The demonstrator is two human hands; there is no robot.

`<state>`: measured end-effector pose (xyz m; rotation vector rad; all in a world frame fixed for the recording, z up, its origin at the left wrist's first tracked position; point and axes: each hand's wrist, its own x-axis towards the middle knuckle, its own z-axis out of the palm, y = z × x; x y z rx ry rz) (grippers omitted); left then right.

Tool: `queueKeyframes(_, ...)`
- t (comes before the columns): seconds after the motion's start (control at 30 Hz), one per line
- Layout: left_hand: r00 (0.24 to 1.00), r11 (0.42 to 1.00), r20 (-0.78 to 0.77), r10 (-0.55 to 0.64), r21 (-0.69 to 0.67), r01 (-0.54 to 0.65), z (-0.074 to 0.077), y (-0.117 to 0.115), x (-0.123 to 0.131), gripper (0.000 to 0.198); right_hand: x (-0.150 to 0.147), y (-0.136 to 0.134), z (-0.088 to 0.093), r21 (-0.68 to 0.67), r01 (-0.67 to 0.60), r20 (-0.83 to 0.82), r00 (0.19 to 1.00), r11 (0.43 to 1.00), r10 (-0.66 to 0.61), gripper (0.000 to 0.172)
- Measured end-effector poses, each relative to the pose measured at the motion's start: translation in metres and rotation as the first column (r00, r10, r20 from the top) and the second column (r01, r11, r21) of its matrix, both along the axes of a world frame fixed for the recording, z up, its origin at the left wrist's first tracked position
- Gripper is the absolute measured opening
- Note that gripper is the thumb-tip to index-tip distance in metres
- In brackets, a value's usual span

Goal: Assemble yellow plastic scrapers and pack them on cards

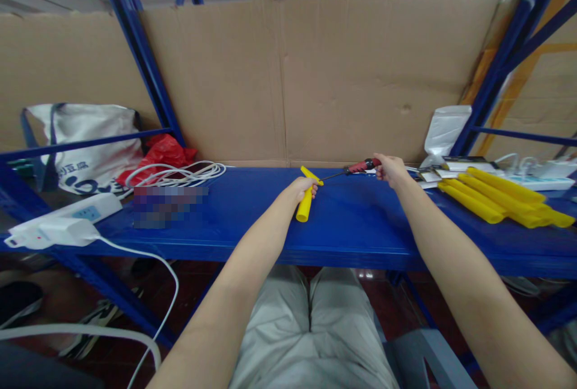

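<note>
Near the middle of the blue shelf, my left hand [306, 186] is closed around a yellow tool-like piece [304, 207], whose thick round handle points toward me and whose narrower end sticks out beyond my fingers. My right hand [390, 170] grips the end of a screwdriver [363, 166] with a red and black handle. The screwdriver's thin shaft runs left, and its tip meets the yellow piece beside my left fingers. Exact contact at the tip is too small to tell.
Several yellow pieces [505, 196] lie at the right, beside small packets and a white power strip [541, 183]. At the left are coiled white cable [189, 174], a red bag [164, 151], a cloth bag [97, 145] and another power strip [90, 211]. Cardboard [351, 76] stands behind.
</note>
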<state>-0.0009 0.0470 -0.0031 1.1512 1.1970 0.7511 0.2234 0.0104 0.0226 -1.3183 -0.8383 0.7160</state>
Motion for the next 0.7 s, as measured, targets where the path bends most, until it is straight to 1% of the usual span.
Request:
queueKeyframes(0.17, 1.0, 1.0, 0.001, 0.001, 0.003, -0.001, 0.0, -0.001, 0.0, 0.01, 0.0, 0.004, -0.005, -0.059, 0.05, 0.001, 0.999, 0.997, -0.05, 0.02)
queueKeyframes(0.27, 1.0, 1.0, 0.004, 0.006, -0.002, -0.006, 0.0, -0.001, 0.0, 0.009, 0.001, 0.005, -0.008, -0.108, 0.055, -0.012, 0.998, 0.993, -0.056, 0.019)
queueKeyframes(0.47, 1.0, 1.0, 0.003, 0.017, -0.001, -0.017, 0.001, -0.002, 0.0, 0.01, 0.005, 0.006, -0.015, -0.179, -0.002, -0.059, 0.998, 0.984, -0.009, 0.018)
queueKeyframes(0.63, 0.999, 1.0, 0.016, 0.03, 0.002, -0.03, 0.002, -0.004, 0.001, 0.008, 0.008, 0.008, -0.02, -0.254, -0.036, -0.121, 0.993, 0.967, 0.005, 0.02)
queueKeyframes(0.7, 0.999, 0.999, 0.021, 0.037, 0.004, -0.037, 0.002, -0.006, 0.002, 0.009, 0.01, 0.009, -0.021, -0.281, -0.067, -0.153, 0.988, 0.957, 0.025, 0.022)
